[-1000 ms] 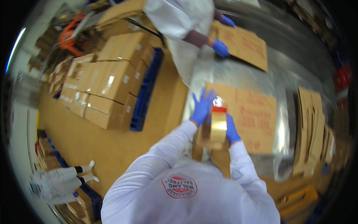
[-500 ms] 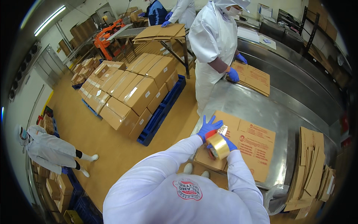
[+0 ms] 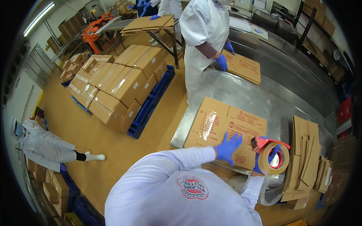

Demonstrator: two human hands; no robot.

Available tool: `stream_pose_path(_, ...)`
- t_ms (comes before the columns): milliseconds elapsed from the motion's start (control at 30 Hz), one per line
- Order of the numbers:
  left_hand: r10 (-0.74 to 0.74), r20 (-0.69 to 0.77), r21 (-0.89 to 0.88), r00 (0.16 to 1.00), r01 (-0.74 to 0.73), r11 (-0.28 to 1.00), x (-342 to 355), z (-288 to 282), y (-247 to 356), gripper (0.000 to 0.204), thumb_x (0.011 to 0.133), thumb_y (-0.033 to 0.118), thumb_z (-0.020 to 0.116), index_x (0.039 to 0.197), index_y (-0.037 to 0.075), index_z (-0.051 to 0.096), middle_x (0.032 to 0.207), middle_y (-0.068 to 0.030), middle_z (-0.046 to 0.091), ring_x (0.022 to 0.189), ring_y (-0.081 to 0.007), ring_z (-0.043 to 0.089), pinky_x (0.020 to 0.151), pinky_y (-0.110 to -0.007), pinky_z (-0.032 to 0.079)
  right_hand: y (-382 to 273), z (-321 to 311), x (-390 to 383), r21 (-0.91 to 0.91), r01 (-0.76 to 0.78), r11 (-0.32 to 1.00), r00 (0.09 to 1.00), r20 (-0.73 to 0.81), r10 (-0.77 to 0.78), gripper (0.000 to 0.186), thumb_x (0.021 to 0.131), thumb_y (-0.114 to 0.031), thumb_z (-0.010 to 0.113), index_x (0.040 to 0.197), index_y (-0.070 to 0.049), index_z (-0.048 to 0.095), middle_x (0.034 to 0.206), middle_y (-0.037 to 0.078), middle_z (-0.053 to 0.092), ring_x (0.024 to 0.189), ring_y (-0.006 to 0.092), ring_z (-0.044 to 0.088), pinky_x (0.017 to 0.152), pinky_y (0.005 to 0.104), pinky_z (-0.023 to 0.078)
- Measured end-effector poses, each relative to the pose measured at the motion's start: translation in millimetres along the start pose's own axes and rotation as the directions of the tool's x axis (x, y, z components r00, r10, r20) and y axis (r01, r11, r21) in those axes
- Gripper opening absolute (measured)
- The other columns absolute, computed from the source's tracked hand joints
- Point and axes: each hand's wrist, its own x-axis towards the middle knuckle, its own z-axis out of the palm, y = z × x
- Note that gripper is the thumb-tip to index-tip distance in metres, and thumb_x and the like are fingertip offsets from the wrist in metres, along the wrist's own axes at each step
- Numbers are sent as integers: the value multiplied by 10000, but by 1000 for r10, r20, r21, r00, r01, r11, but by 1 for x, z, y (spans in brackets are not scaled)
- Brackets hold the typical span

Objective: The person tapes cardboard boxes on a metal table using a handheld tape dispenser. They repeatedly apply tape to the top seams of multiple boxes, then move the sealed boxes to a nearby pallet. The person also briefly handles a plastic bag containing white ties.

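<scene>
A flat printed cardboard carton (image 3: 200, 132) lies on the steel table (image 3: 184, 120), with a glossy strip of tape on its left part. My left hand (image 3: 228, 148) is open, fingers spread on the carton's lower middle. Beside the carton's lower right corner, my right hand (image 3: 261, 162) grips a red tape dispenser (image 3: 261, 142) holding a large roll of tan tape (image 3: 284, 158). Both hands wear blue gloves.
Ahead, a co-worker (image 3: 196, 26) handles flat cartons (image 3: 243, 69). More flat cardboard (image 3: 303, 158) stands at the right. Packed boxes (image 3: 124, 86) load a blue pallet (image 3: 151, 103) at the left. Another person (image 3: 49, 143) is at lower left; others work behind.
My right hand has carried the dispenser rightward and turned it. My left hand has shifted right and down over the carton, uncovering the tape strip. The co-worker's hands remain on the far cartons.
</scene>
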Motion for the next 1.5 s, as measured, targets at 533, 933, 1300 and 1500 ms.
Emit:
stream_pose_path(533, -518, -569, -822, 638, -444, 357, -28, -157, 55, 551, 892, 92, 642, 1396, 25, 429, 1361, -161, 499, 1273, -265, 503, 1060, -485, 411, -70, 20, 5, -356, 312, 881, 907, -163, -387, 509, 929, -321, 636, 1293, 8, 501, 1104, 113, 607, 958, 249, 585, 905, 384, 462)
stream_pose_path(933, -416, 141, -919, 898, 275, 281, -125, -45, -41, 520, 877, 304, 700, 1287, 22, 551, 1267, -177, 594, 1197, -289, 572, 995, -447, 473, 74, 16, 6, -552, -92, 829, 979, -201, -25, 340, 910, -166, 692, 1209, -23, 615, 1014, 43, 640, 846, 163, 604, 780, 267, 489)
stream_pose_path(1300, -180, -30, -141, 983, 174, 974, -139, -17, -98, 990, 775, 521, 723, 1508, 23, 281, 1569, -150, 290, 1477, -298, 226, 1185, -587, 83, 213, 51, 95, -682, 63, 729, 946, 274, 174, 388, 739, -12, 792, 1112, -44, 689, 1101, 109, 676, 1037, 204, 643, 934, 324, 522)
stream_pose_path(1500, -194, -105, -97, 975, 184, 978, -139, -22, -103, 893, 837, 548, 659, 1501, 49, 330, 1540, -171, 339, 1461, -363, 233, 1160, -637, 39, 234, 35, 104, -489, -426, 761, 866, 23, 500, 264, 808, -26, 749, 1063, -17, 684, 1065, 116, 688, 959, 187, 668, 872, 319, 553)
